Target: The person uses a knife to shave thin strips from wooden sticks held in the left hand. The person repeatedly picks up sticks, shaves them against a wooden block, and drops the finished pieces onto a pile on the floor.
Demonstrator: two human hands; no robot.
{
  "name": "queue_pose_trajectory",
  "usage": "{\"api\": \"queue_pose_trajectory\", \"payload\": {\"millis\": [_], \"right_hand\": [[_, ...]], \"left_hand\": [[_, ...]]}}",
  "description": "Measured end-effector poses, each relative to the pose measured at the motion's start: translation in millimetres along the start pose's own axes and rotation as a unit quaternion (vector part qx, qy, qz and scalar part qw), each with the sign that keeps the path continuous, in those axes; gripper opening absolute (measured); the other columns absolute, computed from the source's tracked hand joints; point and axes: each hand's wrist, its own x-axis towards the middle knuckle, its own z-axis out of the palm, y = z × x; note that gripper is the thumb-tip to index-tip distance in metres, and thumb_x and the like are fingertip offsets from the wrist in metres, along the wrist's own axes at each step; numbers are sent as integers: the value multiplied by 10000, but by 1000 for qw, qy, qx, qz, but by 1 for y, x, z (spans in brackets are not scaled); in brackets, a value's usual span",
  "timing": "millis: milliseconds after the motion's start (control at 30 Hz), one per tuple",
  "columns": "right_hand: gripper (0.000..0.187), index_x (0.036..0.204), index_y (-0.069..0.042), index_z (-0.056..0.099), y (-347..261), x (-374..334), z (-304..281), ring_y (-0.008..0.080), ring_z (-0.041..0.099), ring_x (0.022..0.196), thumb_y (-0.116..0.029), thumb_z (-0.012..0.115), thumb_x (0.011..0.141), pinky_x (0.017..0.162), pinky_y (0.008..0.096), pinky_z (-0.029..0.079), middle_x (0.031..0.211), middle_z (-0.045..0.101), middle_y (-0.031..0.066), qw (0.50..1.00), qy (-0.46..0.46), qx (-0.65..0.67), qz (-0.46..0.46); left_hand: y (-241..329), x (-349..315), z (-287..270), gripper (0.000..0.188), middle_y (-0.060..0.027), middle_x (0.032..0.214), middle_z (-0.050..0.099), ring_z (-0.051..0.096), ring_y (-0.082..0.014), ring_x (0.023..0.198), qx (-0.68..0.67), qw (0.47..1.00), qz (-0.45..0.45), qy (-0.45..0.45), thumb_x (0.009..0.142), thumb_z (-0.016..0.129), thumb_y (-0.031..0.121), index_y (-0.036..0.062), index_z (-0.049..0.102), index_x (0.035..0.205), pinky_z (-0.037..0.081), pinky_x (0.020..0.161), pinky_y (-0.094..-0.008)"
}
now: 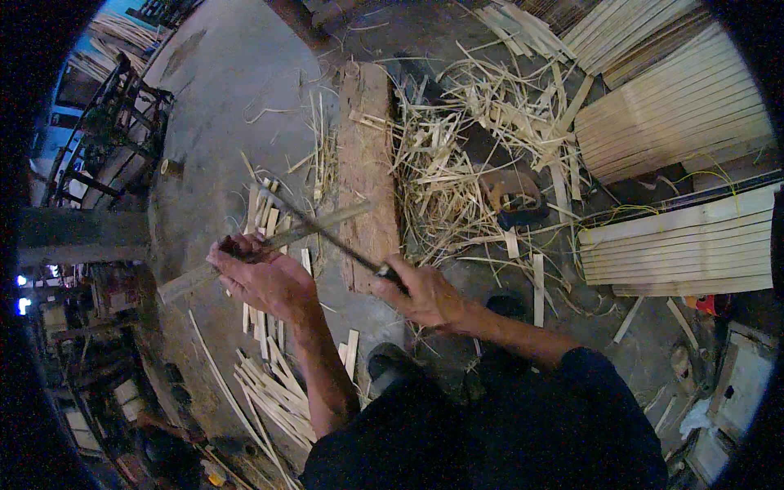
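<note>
My left hand (265, 278) is closed around a long, flat bamboo strip (331, 219). The strip slants up to the right, and its far end lies over a thick wooden plank (366, 147) on the floor. In my right hand (429, 298) is the dark handle of a long, narrow-bladed knife (327, 234). Its blade points up and left, crossing the strip just right of my left hand; whether the two touch, I cannot tell. Below the left hand, several cut strips (273, 384) lie in a loose bunch near my left forearm.
A tangled heap of shavings (457, 155) covers the floor right of the plank. Bundled slats (678, 106) stack at the far right, with another slat bundle (686, 245) nearer. A dark metal frame (102, 147) stands at the left. My shoe (388, 363) is below the plank.
</note>
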Motion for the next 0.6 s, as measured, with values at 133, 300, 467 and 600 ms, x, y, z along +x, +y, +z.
{"api": "queue_pose_trajectory", "payload": {"millis": [133, 300, 467, 600], "right_hand": [[388, 1081, -9, 479, -12, 9, 10, 416, 614, 704, -346, 540, 899, 599, 480, 465, 750, 605, 234, 999, 5, -5, -37], [395, 1064, -27, 494, 27, 27, 6, 421, 613, 702, -381, 525, 895, 585, 489, 456, 701, 594, 236, 997, 35, -34, 53], [385, 1097, -41, 496, 20, 19, -3, 419, 624, 774, -364, 522, 890, 678, 488, 493, 860, 631, 234, 992, -35, -86, 79], [440, 1167, -42, 494, 58, 30, -11, 385, 619, 891, -398, 485, 910, 761, 473, 477, 954, 612, 277, 984, 58, -68, 155]], "left_hand": [[-6, -18, -7, 283, -15, 762, 463, 439, -128, 719, 197, 980, 39, -3, 966, 460, 335, 67, 455, 878, 387, 659, -280], [-8, -15, -8, 288, -22, 779, 472, 443, -131, 733, 95, 995, 31, -5, 965, 466, 331, 57, 444, 876, 389, 694, -288], [-14, -18, -1, 284, -28, 780, 467, 432, -132, 729, 155, 987, 42, 3, 973, 451, 321, 55, 429, 875, 383, 679, -288], [-4, -11, 4, 299, -14, 719, 419, 383, -124, 652, 134, 990, 30, -16, 974, 454, 317, 70, 402, 814, 360, 611, -282]]}}
